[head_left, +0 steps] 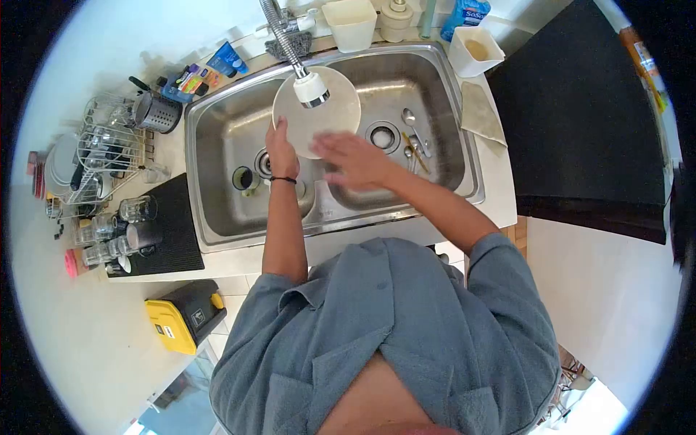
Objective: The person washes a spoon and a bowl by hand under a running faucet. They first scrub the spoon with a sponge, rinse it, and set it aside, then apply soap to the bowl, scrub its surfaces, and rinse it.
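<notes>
My left hand point(281, 152) grips a white plate point(337, 109) by its lower left edge, thumb on the rim. The plate is held over the sink, below the white faucet head point(312, 88), which covers part of it. Blurred by motion, my right hand point(351, 158) is at the plate's lower right, fingers stretched out and holding nothing. A dark-rimmed cup point(244, 177) lies in the left basin. Several spoons point(409, 117) and other cutlery lie in the right basin, near the drain point(381, 136).
The double steel sink point(330, 226) fills the counter. On the left are a wire dish rack point(116, 138) and upturned glasses point(138, 208) by a black mat point(181, 232). White containers point(350, 25) stand behind; a folded cloth point(480, 112) lies right.
</notes>
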A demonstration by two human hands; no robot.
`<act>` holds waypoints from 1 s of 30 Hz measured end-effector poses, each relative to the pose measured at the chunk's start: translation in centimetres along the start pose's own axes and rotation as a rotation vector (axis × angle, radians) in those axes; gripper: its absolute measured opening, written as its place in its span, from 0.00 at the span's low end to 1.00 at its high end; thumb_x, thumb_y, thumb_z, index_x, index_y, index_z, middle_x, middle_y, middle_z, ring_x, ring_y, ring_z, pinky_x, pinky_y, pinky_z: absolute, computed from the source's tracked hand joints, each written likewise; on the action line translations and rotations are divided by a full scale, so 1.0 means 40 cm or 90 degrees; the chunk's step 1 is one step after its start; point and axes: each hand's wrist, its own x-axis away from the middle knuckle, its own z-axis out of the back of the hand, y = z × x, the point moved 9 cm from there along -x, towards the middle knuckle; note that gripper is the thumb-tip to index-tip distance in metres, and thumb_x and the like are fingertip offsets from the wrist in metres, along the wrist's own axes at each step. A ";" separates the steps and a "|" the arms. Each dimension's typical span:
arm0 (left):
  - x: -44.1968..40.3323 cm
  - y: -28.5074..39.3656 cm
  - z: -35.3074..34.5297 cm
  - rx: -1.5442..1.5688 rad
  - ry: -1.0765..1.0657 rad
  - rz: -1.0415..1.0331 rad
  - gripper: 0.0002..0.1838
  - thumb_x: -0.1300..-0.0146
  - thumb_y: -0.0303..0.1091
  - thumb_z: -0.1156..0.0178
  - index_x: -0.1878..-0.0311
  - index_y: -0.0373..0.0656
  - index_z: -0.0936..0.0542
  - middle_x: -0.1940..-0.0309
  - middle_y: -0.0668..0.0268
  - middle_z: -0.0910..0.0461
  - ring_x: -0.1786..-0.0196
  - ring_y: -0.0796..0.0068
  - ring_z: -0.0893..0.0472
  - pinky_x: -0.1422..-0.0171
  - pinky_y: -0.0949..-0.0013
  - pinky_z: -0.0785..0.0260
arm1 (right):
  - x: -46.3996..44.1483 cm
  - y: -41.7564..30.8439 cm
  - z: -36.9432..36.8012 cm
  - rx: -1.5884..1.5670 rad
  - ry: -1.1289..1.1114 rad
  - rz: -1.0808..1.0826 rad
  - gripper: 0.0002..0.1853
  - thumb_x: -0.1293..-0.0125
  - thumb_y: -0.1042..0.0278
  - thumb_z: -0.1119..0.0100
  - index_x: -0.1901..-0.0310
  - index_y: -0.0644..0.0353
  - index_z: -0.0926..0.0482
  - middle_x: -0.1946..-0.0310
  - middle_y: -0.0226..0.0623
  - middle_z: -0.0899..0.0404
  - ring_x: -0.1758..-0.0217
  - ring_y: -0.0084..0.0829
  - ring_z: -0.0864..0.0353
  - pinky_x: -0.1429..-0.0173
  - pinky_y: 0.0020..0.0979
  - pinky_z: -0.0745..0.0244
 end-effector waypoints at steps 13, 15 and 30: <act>0.079 -0.103 -0.102 0.279 -0.147 0.259 0.27 0.30 0.53 0.53 0.37 0.45 0.32 0.45 0.61 0.25 0.43 0.65 0.25 0.39 0.59 0.31 | -0.141 0.043 -0.025 0.037 -0.024 -0.151 0.35 0.28 0.44 0.70 0.28 0.59 0.51 0.27 0.52 0.54 0.22 0.49 0.60 0.25 0.55 0.60; 0.059 -0.121 -0.070 0.311 -0.151 0.279 0.27 0.30 0.54 0.54 0.36 0.46 0.33 0.44 0.61 0.25 0.42 0.63 0.26 0.38 0.59 0.32 | -0.112 -0.002 -0.050 -0.005 -0.075 -0.089 0.33 0.28 0.45 0.71 0.27 0.55 0.52 0.26 0.50 0.54 0.22 0.45 0.57 0.25 0.53 0.59; 0.064 0.003 -0.020 -0.127 -0.031 0.121 0.24 0.30 0.44 0.49 0.40 0.35 0.28 0.47 0.61 0.23 0.46 0.70 0.25 0.41 0.68 0.35 | -0.072 0.104 0.067 0.085 0.154 -0.220 0.39 0.31 0.42 0.60 0.28 0.62 0.51 0.26 0.51 0.58 0.22 0.46 0.60 0.25 0.54 0.60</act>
